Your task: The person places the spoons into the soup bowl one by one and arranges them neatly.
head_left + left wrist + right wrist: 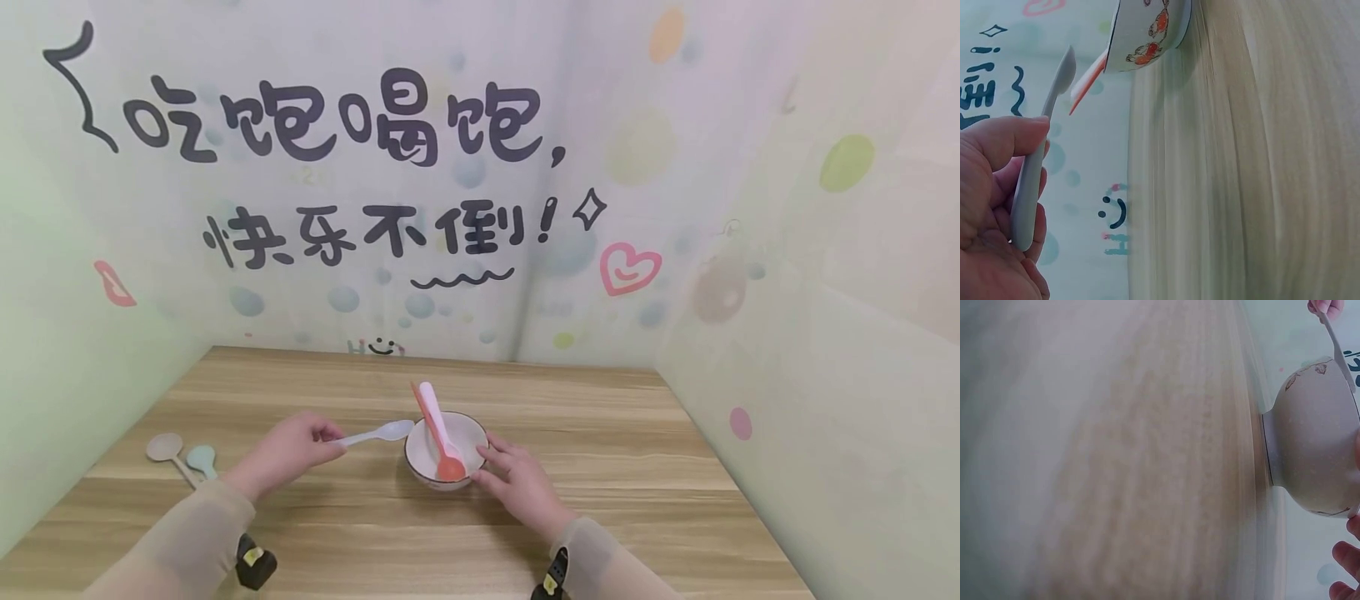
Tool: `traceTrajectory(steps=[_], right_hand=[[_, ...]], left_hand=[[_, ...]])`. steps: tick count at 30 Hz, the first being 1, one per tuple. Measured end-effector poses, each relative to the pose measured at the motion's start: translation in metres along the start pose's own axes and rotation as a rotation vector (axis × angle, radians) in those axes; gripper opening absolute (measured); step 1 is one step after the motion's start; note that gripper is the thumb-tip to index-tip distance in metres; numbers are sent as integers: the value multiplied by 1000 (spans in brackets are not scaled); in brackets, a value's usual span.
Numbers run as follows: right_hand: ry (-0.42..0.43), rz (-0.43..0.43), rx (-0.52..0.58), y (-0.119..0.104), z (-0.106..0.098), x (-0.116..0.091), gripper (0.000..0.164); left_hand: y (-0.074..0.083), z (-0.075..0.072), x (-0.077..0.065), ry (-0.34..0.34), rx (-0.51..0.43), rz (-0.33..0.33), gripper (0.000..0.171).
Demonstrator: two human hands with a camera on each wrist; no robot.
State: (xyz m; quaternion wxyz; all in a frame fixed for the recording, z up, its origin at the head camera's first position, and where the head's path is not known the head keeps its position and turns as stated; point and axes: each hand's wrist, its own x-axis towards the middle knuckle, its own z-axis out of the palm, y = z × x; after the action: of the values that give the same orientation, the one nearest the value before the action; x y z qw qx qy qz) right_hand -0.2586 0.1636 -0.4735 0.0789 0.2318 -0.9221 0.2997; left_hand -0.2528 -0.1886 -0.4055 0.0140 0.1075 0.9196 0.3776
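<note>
Nearest, two pale sleeves (187, 533) above a wood-grain table (375, 550). By the left sleeve and partly hidden by it, a beige spoon (164, 447) and a mint spoon (201, 457) on the tabletop. Alongside, the left hand (296, 446), with thumb and fingers pinching the handle of a pale blue spoon (395, 430), tip just at the left rim of an upright white bowl (465, 433), contact unclear. Opposite, the right hand (525, 487), with slightly spread, curved fingers gripping the right rim. Inside the bowl, a red spoon (451, 468) and a pink spoon (432, 406), both slanting out past the far rim. Beyond, a wall (577, 333) with dark lettering.
</note>
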Motion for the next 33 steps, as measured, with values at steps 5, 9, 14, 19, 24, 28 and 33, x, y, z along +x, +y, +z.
traceTrajectory(steps=[5,9,14,19,24,28,33], right_hand=[[-4,3,3,0,-1,0,56],[-1,7,8,-1,-1,0,56],[-1,1,10,-1,-1,0,56],[-4,5,14,-1,-2,0,56],[-9,8,11,-2,-3,1,57],[-9,6,5,-2,-2,1,56],[-10,7,10,-2,-3,1,56]], left_hand=[[6,0,6,-39,21,49,10],[10,1,14,-50,62,111,8],[14,3,21,-49,122,189,7],[17,6,29,-39,208,257,6],[25,7,34,-54,269,275,6],[32,8,36,-75,297,297,7],[38,13,41,-106,331,292,8]])
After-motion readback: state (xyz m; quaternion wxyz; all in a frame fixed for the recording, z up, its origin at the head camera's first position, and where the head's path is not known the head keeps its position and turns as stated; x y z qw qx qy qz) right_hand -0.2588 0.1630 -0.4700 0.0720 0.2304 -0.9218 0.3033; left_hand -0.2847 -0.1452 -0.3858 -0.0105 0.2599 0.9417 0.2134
